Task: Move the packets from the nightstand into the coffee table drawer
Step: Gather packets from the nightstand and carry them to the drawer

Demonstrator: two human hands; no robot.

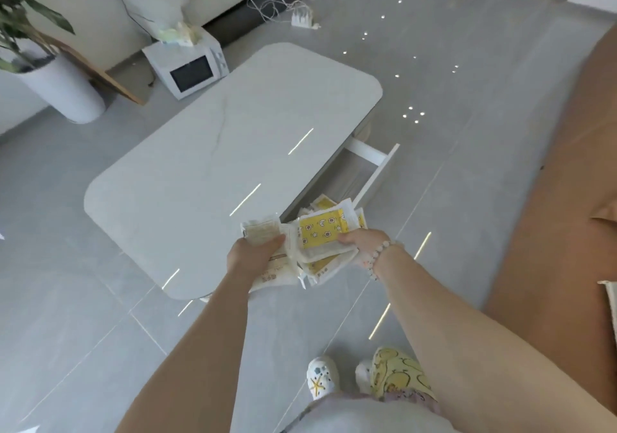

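While both hands grip, packets (320, 232) (yellow-printed) overhang the fingers (345, 239).

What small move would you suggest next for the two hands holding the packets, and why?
Probably lower the packets into the drawer and let go: the left hand and right hand grip them at its near end, and it stands open.

The left grip (253, 256) and right grip (359, 241) together hold a loose stack of packets (319, 232) at the near corner of the table (207, 139). At 1 o'clock from them the drawer (375, 174) stands open with more packets inside. A microwave (191, 70) sits on the floor (66, 265) at 11 o'clock.
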